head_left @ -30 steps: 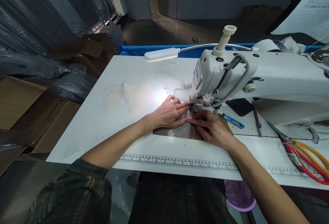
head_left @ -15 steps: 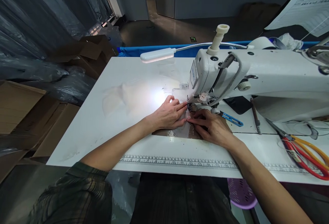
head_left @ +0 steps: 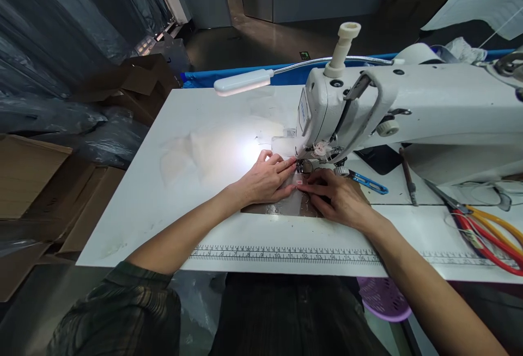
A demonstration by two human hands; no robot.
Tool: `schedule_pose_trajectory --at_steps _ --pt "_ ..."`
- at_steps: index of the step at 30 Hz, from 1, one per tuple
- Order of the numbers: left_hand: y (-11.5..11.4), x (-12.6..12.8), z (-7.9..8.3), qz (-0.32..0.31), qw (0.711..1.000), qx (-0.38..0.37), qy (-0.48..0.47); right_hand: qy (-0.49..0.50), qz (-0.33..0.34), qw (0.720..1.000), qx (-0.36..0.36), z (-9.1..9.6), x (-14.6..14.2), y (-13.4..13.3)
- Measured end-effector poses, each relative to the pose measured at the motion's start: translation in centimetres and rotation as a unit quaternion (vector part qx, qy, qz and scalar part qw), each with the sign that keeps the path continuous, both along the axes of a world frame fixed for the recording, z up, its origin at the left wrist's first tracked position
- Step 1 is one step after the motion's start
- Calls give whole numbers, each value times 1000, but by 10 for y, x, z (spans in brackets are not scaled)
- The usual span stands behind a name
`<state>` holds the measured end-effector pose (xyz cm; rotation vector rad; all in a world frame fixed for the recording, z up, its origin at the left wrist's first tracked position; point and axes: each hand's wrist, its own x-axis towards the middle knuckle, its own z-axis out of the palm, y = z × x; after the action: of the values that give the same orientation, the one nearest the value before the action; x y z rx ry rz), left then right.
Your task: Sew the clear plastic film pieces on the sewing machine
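A thin see-through piece of material (head_left: 297, 203) lies under the needle area of a white sewing machine (head_left: 322, 105). My left hand (head_left: 267, 180) rests flat on its left part, fingers stretched toward the presser foot (head_left: 301, 166). From the right, my right hand (head_left: 337, 195) touches the material with its fingertips, the fingers slightly bent and apart. Between the hands, close in front of the foot, a small pale patch with a reddish mark (head_left: 299, 182) shows. The fingertips of both hands are near each other. The needle tip is too small to make out.
Blue thread snips (head_left: 370, 183) lie right of my right hand, with a brown-handled tool (head_left: 408, 179) and red-and-yellow-handled scissors (head_left: 486, 230) farther right. A lamp (head_left: 244, 82) hangs over the white table (head_left: 171, 209). A ruler strip (head_left: 286, 255) runs along its front edge; cardboard boxes (head_left: 30, 176) stand left.
The camera view has shifted slightly. Both hands stay on the material beside the presser foot, with only slight finger movement.
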<state>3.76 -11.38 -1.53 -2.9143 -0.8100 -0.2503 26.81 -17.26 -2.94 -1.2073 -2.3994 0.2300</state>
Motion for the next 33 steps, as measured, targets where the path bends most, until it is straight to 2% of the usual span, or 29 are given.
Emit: schedule_pose_trajectory --at_steps 17,27,33 --pt "5 -4 -8 -35 997 -24 -67 16 -10 999 27 2 -4 -2" --pt "2 -2 -3 -19 999 -32 -40 16 -8 1000 13 2 -3 -2" --pt "-5 2 0 0 999 -9 -32 4 -4 1000 -9 -1 -1 -1"
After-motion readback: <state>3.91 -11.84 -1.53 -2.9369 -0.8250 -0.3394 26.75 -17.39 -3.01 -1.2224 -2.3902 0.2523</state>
